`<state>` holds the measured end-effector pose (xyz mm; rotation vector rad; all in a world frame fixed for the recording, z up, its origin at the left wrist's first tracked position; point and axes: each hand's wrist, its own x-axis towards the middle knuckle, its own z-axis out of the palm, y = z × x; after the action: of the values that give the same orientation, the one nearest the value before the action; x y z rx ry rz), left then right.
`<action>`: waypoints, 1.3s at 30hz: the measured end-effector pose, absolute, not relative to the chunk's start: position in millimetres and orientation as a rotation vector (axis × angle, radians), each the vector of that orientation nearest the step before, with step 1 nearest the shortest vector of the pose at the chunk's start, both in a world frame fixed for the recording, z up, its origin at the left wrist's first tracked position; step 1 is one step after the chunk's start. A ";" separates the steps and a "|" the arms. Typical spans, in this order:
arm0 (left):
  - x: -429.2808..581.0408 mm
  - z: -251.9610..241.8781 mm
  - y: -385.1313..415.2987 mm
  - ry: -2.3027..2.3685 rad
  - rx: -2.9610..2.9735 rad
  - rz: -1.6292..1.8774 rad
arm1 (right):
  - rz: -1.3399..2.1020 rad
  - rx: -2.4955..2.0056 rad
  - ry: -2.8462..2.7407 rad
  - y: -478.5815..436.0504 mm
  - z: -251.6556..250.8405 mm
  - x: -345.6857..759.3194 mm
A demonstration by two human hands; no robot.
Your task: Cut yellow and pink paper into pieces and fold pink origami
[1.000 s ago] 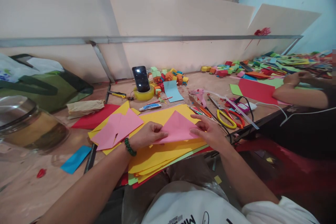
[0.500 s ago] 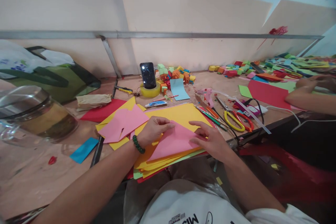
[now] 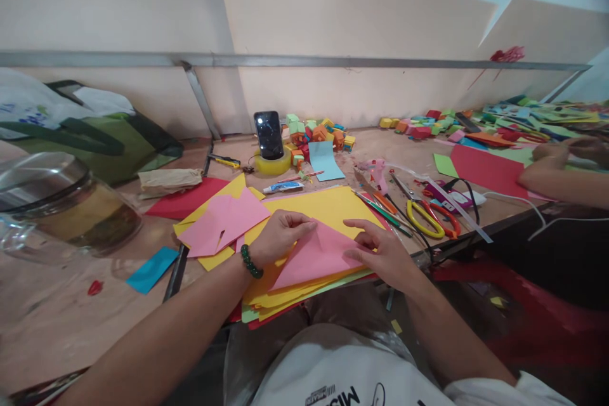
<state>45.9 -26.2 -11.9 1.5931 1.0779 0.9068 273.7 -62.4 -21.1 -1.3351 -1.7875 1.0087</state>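
Note:
A folded pink paper (image 3: 316,259) with a slanted upper edge lies over a stack of yellow sheets (image 3: 333,203), with green and red sheets beneath. At its top corner, my left hand (image 3: 284,233), with a green bead bracelet on the wrist, pinches the pink paper between thumb and fingers. My right hand (image 3: 383,254) has its thumb and fingers at the paper's right corner, holding it there. More pink paper pieces (image 3: 221,222), one with a small slit, rest on yellow paper left of my hands.
Scissors (image 3: 425,219), a pink glue gun (image 3: 375,174) and a glue tube (image 3: 284,187) lie beyond the stack. A phone (image 3: 269,135) leans upright on yellow tape. Left stands a glass jug (image 3: 90,216). Another person's arm (image 3: 566,171) rests at right, near red paper.

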 end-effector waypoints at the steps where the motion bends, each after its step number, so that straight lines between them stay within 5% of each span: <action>1: 45.7 -11.7 -26.5 1.074 1.607 0.906 | 1.003 -1.335 -1.791 -62.3 -21.7 273.7; 39: 46.6 -7.6 -31.7 0.981 1.759 0.873 | 0.957 -1.135 -2.099 -36.1 9.4 239.1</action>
<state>46.6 -31.7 -7.6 1.7594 0.9807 0.8726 239.1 -36.1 9.4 -1.1348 -2.0993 0.9573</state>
